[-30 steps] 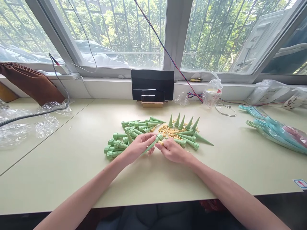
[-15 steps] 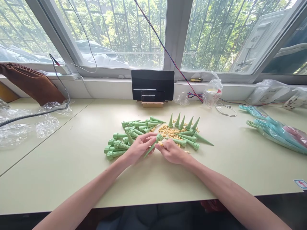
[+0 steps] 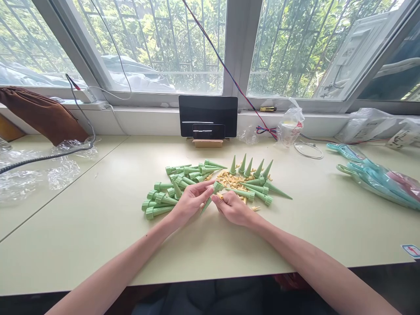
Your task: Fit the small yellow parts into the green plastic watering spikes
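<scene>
bright daylight through windows [image 3: 157, 48]; wide-angle edge stretch

The held spike [image 3: 218, 187] was light green, as were the other spikes [image 3: 159, 212]. The small pegs [image 3: 220, 196] were yellowish tan. The table [image 3: 65, 236] was a pale yellow-green. The tablet [image 3: 208, 107] was black, its stand [image 3: 208, 143] light brown. The bag [image 3: 49, 116] was reddish brown, the wires [image 3: 266, 130] red and blue, the cutter [image 3: 268, 109] yellow and black. The wrapped packages [image 3: 370, 169] were turquoise and pink, the sticker [image 3: 411, 250] white, edged in blue.
</scene>
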Motion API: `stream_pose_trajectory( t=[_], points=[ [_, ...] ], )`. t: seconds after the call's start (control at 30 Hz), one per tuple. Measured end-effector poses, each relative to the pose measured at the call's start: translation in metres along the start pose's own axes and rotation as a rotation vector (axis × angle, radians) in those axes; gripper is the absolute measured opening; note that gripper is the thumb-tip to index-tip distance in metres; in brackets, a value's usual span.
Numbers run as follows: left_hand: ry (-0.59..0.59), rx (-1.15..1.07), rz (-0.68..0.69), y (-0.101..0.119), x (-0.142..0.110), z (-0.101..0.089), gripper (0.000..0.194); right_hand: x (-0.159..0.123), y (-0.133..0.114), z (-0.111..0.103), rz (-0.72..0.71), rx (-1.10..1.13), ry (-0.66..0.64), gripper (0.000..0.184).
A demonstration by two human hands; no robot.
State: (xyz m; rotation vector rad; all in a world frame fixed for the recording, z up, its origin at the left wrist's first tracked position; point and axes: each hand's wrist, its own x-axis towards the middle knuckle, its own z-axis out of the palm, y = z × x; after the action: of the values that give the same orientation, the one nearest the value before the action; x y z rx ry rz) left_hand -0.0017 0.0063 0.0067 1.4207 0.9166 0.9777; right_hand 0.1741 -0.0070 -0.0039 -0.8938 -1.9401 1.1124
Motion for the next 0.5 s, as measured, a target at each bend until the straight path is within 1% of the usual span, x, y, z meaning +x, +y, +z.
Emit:
stream_pose_trajectory(
  t=[0.17,0.33,0.5],
  points=[
    [0.031,0.012,0.022,0.002,-0.0028,0.0025,0.049,0.0,0.002,0.0005,0.022,0.09,-0.018,0.066],
    [0.063,0.027,0.075,0.0035,-0.0037,0.0043,0.047,0.0001,0.0033,0.0011,0.047,0.187,-0.039,0.068],
    [0.101,0.019,0.091,0.0047,-0.0037,0.0053,0.044,0.0004,0.0058,0.0018,0.078,0.314,-0.055,0.067]
  ],
)
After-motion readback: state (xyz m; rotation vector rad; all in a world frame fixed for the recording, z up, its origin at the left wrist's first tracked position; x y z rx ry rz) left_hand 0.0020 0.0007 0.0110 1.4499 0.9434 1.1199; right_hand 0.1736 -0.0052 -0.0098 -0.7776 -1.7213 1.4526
